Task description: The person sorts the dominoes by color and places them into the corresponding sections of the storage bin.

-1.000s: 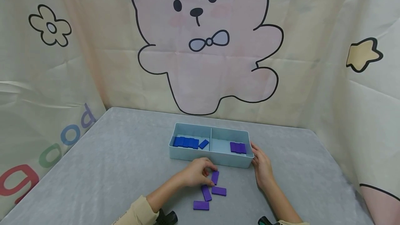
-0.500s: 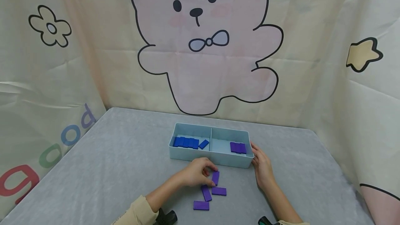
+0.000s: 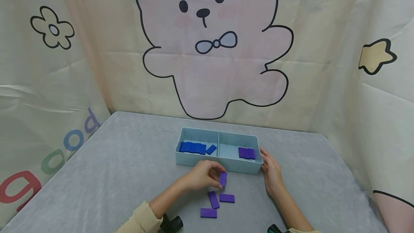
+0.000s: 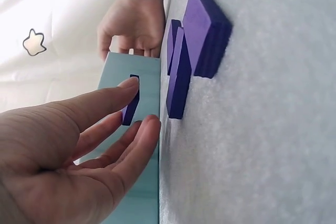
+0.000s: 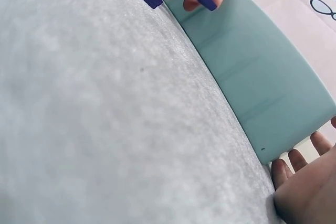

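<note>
My left hand [image 3: 204,176] pinches a purple domino-like tile [image 3: 223,179] between thumb and finger, just in front of the light blue two-part box [image 3: 207,159]. In the left wrist view the held tile [image 4: 131,100] is lifted off the cloth, with the thumb across its top end. My right hand [image 3: 272,173] rests its fingers against the box's right end; the right wrist view shows the fingertips [image 5: 296,158] at that end wall. Three more purple tiles lie on the table: one slanted [image 3: 214,200], one to its right [image 3: 227,198], one nearest me [image 3: 208,213].
Blue tiles [image 3: 192,147] lie in a row in the box's left compartment, with one blue tile [image 3: 211,149] askew beside them. Purple tiles [image 3: 247,153] sit side by side in the right compartment. Grey cloth covers the table [image 3: 136,154]; a printed curtain [image 3: 317,64] hangs behind.
My left hand has risen slightly toward the box, carrying the pinched purple tile up from beside the others. The right hand and the box have stayed put.
</note>
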`<state>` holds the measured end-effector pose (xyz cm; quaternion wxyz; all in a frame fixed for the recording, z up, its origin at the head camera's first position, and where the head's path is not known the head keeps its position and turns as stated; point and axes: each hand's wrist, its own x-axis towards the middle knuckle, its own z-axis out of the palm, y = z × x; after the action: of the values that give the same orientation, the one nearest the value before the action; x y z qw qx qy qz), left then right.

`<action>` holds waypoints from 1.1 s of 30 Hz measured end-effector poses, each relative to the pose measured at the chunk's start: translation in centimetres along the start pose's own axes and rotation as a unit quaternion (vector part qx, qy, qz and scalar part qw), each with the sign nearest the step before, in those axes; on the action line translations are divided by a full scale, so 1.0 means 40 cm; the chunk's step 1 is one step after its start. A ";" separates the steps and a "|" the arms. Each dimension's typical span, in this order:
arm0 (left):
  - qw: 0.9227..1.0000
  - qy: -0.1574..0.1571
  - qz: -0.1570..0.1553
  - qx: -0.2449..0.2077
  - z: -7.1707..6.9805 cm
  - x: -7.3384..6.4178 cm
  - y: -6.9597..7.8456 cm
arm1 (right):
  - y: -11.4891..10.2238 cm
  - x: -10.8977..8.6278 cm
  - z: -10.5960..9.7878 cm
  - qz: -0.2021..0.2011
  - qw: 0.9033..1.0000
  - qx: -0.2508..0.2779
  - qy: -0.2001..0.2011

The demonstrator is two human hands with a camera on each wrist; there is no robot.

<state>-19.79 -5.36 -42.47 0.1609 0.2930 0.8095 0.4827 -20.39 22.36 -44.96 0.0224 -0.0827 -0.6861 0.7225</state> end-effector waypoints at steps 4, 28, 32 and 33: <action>1.000 0.007 0.000 -0.020 -0.003 0.002 0.001 | 0.001 0.003 -0.001 0.001 1.000 -0.001 0.000; 0.996 0.047 -0.002 -0.074 -0.018 0.000 0.023 | -0.006 -0.002 0.000 0.007 1.000 -0.004 -0.002; 0.996 0.046 0.002 -0.081 -0.019 -0.001 0.026 | -0.006 -0.004 -0.001 0.007 1.000 -0.004 -0.001; 0.996 0.046 0.003 -0.081 -0.020 -0.001 0.028 | -0.007 -0.003 -0.001 0.007 1.000 -0.003 -0.002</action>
<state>-19.84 -5.52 -41.12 0.1454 0.2589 0.7735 0.5600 -20.27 22.38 -44.68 0.0161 -0.0862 -0.6880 0.7203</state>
